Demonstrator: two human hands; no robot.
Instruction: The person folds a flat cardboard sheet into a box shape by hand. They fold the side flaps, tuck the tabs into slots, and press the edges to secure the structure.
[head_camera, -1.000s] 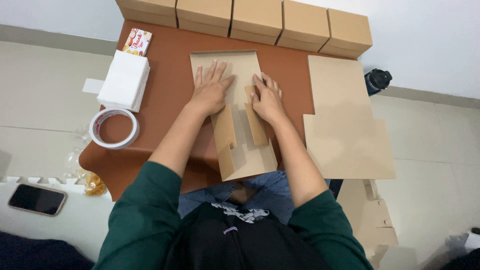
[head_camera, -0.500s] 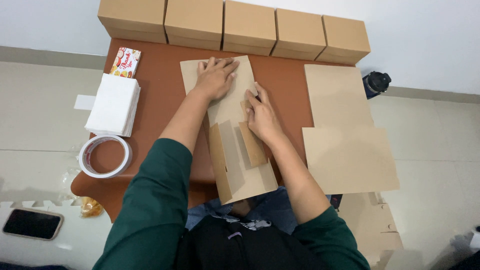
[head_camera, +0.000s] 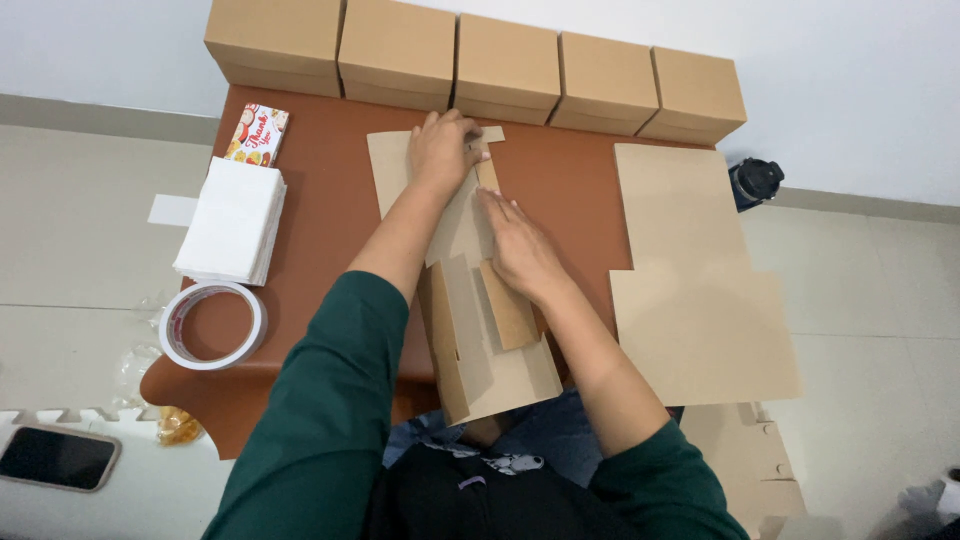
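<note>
Cardboard box blank (head_camera: 465, 300), flat and partly folded, lies on the brown counter (head_camera: 330, 200), reaching from the row of five closed cardboard boxes (head_camera: 480, 60) at the far edge back to the near edge. The left hand (head_camera: 445, 150) rests open, palm down, on the blank's far end, fingers curled over its top edge just before the boxes. The right hand (head_camera: 520, 255) lies flat with fingers straight, pressing a fold line at the blank's middle; neither hand grips anything. Right of the blank sits a stack of flat cardboard sheets (head_camera: 690, 280); left of it a pile of white paper (head_camera: 232, 220), a tape roll (head_camera: 212, 325) and a small printed card (head_camera: 258, 133)
</note>
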